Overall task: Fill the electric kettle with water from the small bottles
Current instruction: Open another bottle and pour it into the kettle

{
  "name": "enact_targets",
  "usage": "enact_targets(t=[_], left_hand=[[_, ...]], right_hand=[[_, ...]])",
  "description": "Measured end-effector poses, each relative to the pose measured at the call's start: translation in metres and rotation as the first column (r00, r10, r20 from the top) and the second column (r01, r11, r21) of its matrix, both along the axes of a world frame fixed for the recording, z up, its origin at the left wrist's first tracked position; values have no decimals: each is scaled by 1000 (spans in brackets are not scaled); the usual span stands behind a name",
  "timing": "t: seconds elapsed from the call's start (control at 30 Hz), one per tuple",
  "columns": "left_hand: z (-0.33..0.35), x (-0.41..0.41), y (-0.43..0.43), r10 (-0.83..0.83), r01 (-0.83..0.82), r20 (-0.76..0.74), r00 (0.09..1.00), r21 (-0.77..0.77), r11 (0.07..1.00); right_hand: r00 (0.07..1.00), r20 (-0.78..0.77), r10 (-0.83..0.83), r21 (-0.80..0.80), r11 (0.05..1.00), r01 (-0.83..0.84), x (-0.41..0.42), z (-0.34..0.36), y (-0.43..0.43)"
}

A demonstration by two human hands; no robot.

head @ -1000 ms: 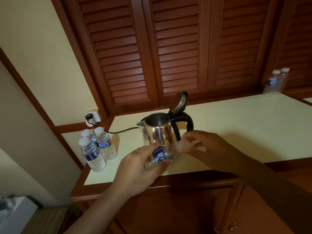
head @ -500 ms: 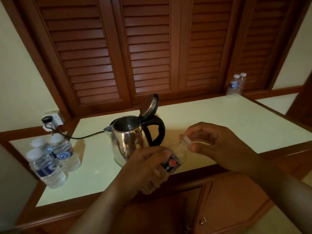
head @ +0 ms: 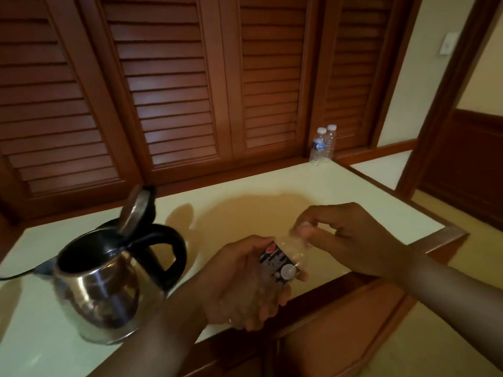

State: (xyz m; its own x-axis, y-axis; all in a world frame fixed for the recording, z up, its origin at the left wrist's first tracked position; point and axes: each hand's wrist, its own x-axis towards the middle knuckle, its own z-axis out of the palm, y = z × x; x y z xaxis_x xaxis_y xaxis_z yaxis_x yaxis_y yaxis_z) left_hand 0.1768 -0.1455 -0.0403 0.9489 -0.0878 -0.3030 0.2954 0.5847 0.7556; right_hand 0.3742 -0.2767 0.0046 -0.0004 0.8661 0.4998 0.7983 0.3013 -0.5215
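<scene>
Left hand (head: 236, 281): you grip the small bottle (head: 277, 263) round its body, fingers curled beneath and thumb over the top. The bottle is over the near edge of the counter (head: 367, 191), right of the kettle (head: 103, 289). It is tilted, neck pointing up and to the right toward your right hand (head: 343, 232).

Right hand: your fingertips are bunched together at the bottle's neck, pinching the pale cap (head: 302, 229). This spot is blurred, so you cannot tell whether the cap sits on the thread or is off it.

The kettle stands upright on the counter at near left, just beside your left forearm. Its lid (head: 136, 210) is hinged up, leaving the mouth open. The interior reads dark, so the water level cannot be told. The black handle (head: 174, 257) faces right, toward your hands; the spout faces left. The power cord (head: 16, 276) runs off the left edge of the view.

Two more bottles (head: 322, 145), both capped, stand upright and touching at the far right corner of the counter, against the louvred doors (head: 168, 91). A switch plate (head: 447, 43) sits on the wall at far right.
</scene>
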Motion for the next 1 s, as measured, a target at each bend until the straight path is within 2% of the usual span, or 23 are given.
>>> enact_targets(t=[0.1,0.13,0.17,0.2,0.23,0.27,0.3,0.33,0.37,0.4,0.43,0.47,0.5,0.6,0.63,0.7,0.87,0.93,1.0], left_hand=[[9,59,5,50,-47,-20,999,126,991],[14,79,7,120,-117,2,993,243,963],[18,100,10,210,-211,51,976,425,880],[22,120,11,291,-303,125,949,626,718],[25,140,12,334,-371,222,916,786,495],[28,161,13,336,-409,319,886,879,245],[27,181,15,309,-426,404,861,905,6],[24,200,20,275,-430,467,840,883,-186],[21,219,25,257,-424,508,822,847,-320],[19,236,31,271,-410,527,805,826,-387],[17,253,38,307,-398,529,791,826,-398],[16,269,44,344,-396,517,784,843,-363],[15,285,51,377,-396,483,790,872,-288],[7,325,68,417,-399,353,837,917,24],[2,336,74,418,-392,332,846,918,64],[-6,356,89,424,-365,300,854,927,79],[-32,407,136,461,-330,229,857,932,151],[-43,427,149,478,-360,263,838,925,122],[-50,448,157,514,-400,296,805,911,100]], right_hand=[[984,-89,-157,-31,987,155,45,-2,16],[969,-125,-215,-104,974,202,64,0,24],[952,-146,-270,-195,951,240,83,3,31],[931,-156,-330,-277,919,279,103,8,39],[908,-157,-389,-340,884,321,124,11,46],[888,-148,-436,-387,852,353,146,15,54],[875,-125,-468,-426,822,379,166,18,61],[871,-98,-482,-448,802,394,184,21,69],[873,-62,-484,-450,794,408,201,23,77],[868,-58,-493,-431,797,423,218,24,85],[857,-96,-507,-412,803,430,233,25,92],[838,-143,-526,-382,810,444,248,23,99],[839,-157,-521,-346,825,447,263,21,107],[863,-173,-474,-250,869,427,306,8,127],[867,-182,-464,-226,878,423,318,3,133],[858,-249,-449,-199,891,408,341,-8,144],[819,-422,-389,-271,916,295,387,-39,166],[748,-526,-405,-289,912,291,405,-61,170],[739,-501,-451,-319,890,328,417,-86,171]])
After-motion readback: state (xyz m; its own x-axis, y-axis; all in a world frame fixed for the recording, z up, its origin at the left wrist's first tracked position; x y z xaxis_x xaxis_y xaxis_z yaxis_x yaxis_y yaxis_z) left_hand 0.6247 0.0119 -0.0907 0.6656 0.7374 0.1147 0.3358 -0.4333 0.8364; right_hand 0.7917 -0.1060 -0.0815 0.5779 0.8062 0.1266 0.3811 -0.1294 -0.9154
